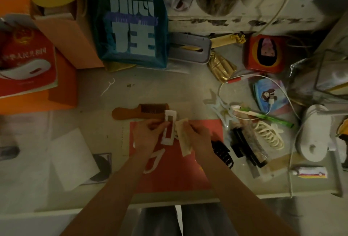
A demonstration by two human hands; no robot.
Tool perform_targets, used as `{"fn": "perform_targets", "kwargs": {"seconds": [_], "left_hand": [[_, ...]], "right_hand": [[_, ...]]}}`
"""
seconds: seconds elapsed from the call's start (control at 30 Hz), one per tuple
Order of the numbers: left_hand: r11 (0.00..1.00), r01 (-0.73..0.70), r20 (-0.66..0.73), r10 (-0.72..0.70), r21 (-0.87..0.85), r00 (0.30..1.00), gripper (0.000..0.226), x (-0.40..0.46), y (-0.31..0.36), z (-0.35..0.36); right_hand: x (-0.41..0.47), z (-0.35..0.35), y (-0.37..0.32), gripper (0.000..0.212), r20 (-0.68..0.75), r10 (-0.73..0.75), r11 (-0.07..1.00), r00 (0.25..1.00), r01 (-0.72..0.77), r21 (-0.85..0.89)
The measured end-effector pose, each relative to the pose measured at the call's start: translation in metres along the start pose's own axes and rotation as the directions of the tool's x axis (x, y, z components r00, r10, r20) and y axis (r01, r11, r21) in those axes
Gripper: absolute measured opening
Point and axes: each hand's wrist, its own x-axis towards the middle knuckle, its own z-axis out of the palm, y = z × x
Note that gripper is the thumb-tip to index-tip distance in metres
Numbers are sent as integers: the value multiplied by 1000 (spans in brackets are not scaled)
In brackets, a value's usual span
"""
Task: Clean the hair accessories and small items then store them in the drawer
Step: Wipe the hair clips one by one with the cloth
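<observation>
Item: white rectangular hair clip (168, 127), held above the red sheet (178, 171) on the table (150, 88). My left hand (146, 135) pinches its frame; my right hand (197, 136) pinches a folded wipe (184, 137) beside it. I judge it light, stiff, smooth plastic; hold by the long edges.

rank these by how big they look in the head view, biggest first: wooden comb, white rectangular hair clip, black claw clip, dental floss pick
1. wooden comb
2. white rectangular hair clip, held in the left hand, so nearer the camera and possibly looking larger than it is
3. black claw clip, partly hidden by the right hand, so unsure against the white clip
4. dental floss pick
</observation>
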Motion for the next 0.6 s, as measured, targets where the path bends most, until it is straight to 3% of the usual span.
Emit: {"fn": "perform_targets", "kwargs": {"seconds": [0.13, 0.4, 0.6], "left_hand": [[1000, 6, -47, -5, 21, 999, 28, -3, 2, -1], [982, -175, -104, 181, 65, 978, 17, -33, 12, -2], [983, -164, 32, 162, 79, 986, 24, -59, 17, 37]], "right_hand": [[-5, -6, -2, 22, -8, 25, 999, 1000, -25, 38], [-28, -44, 5, 21, -131, 55, 998, 990, -48, 50], [-41, -98, 19, 14, -186, 36, 996, 982, -21, 82]]}}
